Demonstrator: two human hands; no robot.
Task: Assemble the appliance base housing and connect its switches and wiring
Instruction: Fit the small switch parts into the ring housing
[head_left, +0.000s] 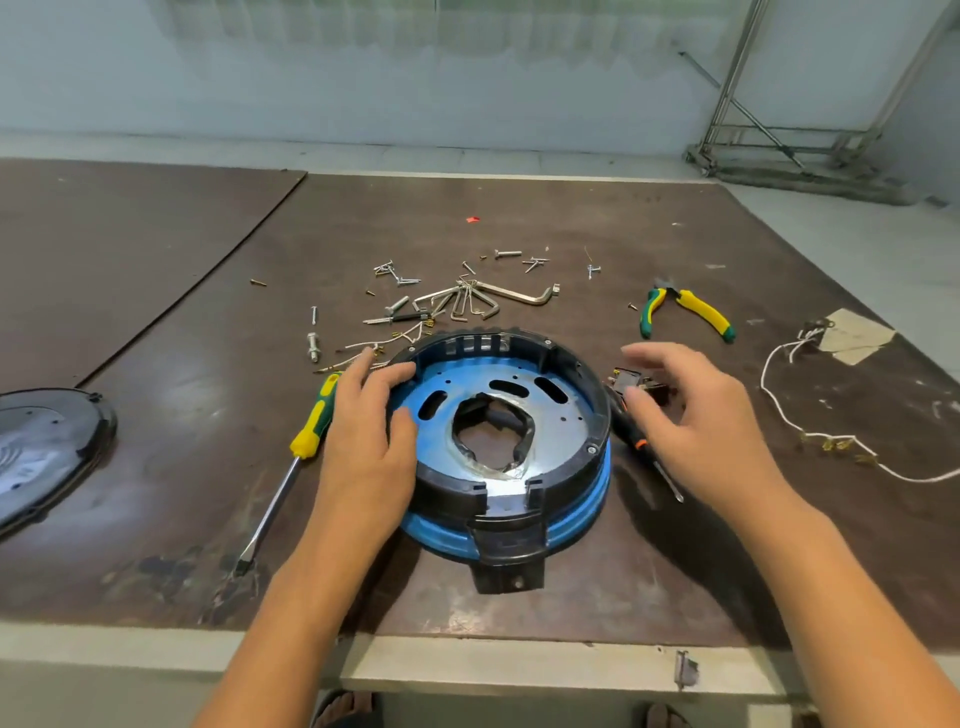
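One black-and-blue base housing (501, 441) sits at centre frame, the left hand (363, 431) resting loose fingers on its left rim, the right hand (696, 415) spread and empty, partly hiding one switch (631, 376) and one black-handled screwdriver (631, 431), while one yellow-handled screwdriver (311, 421) lies at left in full view.

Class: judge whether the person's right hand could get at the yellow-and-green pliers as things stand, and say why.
Probably yes. The right hand hovers open beside the base housing, and the pliers lie on the table just beyond it, with nothing lying between them.
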